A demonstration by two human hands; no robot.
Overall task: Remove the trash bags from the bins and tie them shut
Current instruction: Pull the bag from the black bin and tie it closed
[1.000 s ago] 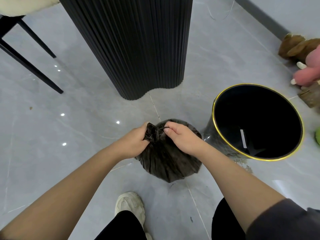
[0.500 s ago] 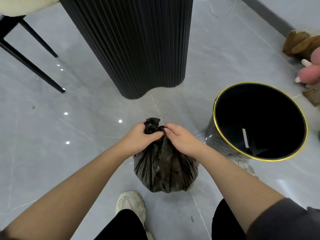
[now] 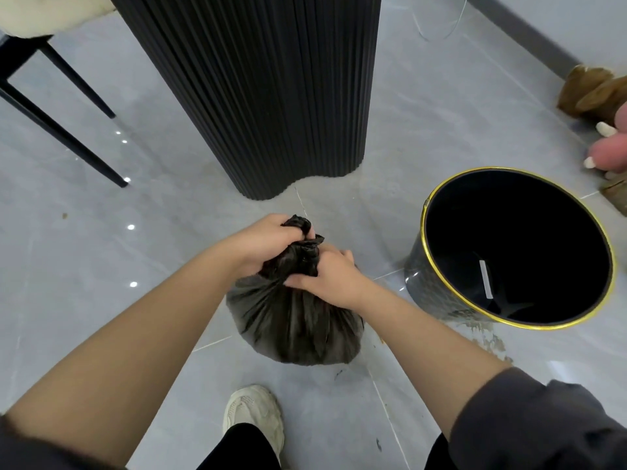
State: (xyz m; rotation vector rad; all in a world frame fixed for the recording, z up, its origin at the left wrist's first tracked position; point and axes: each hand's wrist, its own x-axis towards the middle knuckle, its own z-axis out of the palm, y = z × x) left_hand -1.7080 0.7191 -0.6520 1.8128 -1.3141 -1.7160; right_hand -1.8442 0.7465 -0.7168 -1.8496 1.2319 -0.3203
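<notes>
My left hand grips the twisted top of the trash bag while my right hand clamps the neck below, both grips closed on plastic to hold the mouth gathered for tying, bag already outside the nearby bin.

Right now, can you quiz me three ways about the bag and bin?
1. Where is the bin? A right of the trash bag; B left of it; C on it.
2. Its rim's colour? A red; B gold; C white.
3. The left hand and right hand are: A hanging free; B lifting the bin; C gripping the bag's neck.
A, it stands at the bag's right; B, a gold band rings it; C, both curl round the bunched top.
</notes>
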